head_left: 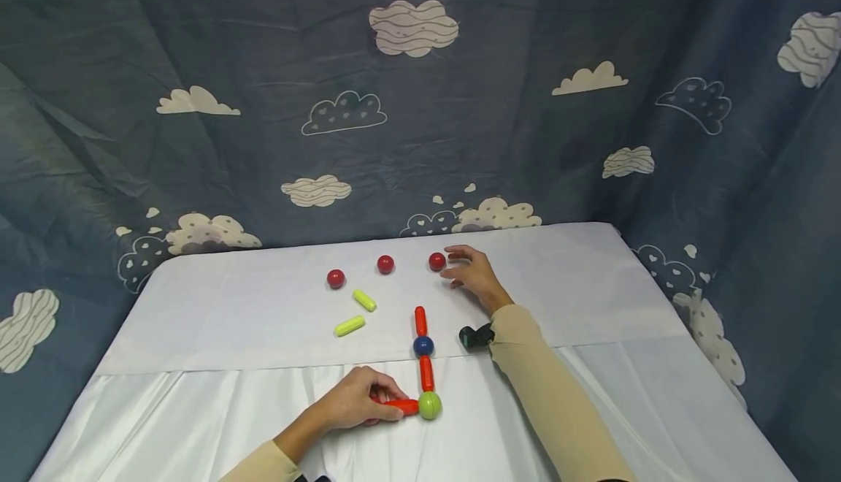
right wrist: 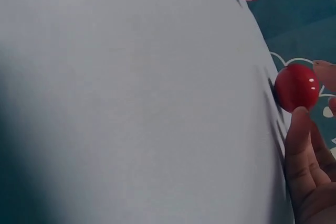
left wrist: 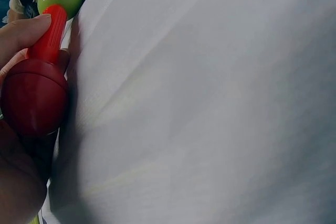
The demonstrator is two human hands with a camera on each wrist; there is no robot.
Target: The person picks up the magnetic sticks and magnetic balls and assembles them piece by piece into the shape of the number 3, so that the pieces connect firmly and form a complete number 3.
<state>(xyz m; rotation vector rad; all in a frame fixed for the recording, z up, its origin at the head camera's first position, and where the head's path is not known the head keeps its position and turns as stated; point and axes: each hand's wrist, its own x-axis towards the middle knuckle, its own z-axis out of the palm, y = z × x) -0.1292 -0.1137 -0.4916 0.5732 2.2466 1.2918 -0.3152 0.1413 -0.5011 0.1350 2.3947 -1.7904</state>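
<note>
My left hand (head_left: 368, 398) pinches a red stick (head_left: 402, 406) between thumb and fingers near the front of the table. One end of this stick meets a green ball (head_left: 430, 405); a red ball (left wrist: 34, 98) sits at its other end, mostly hidden by the hand in the head view. From the green ball a chain runs away from me: a red rod (head_left: 426, 374), a blue ball (head_left: 423, 346) and another red rod (head_left: 420, 320). Farther back, my right hand (head_left: 476, 275) reaches to a loose red ball (right wrist: 297, 88), thumb and fingertips spread right at its edge.
Two more red balls (head_left: 385, 264) (head_left: 336, 279) lie toward the back left. Two yellow-green sticks (head_left: 364, 300) (head_left: 350, 326) rest left of the chain. White cloth covers the table (head_left: 230, 321), and a dark cloud-patterned curtain (head_left: 460, 117) hangs behind it.
</note>
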